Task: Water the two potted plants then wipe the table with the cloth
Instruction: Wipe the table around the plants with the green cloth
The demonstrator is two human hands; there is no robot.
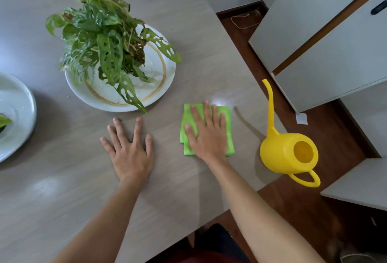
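Both forearms reach in from the near edge of the desk [188, 32]. Left hand [130, 149]: flat, fingers spread, palm down on bare wood, holding nothing. Right hand [206, 131]: fingers straight, pressing flat on the folded green cloth [227, 125], which lies between the left hand and the watering can.

Progress, judged: watering looks finished. The yellow watering can [289, 154] stands set down near the right desk edge, spout pointing away, and a wet sheen with droplets [217, 97] shows just beyond the cloth. Wiping appears to be in hand; most of the desk is likely still unwiped.

Surroundings: potted plant [104, 38] on a white plate [167, 78], far left of the cloth; second plate [23, 99] at the left frame edge, its plant mostly out of view. Plates and can will obstruct full strokes. Grey cabinet [324, 32] stands off right.
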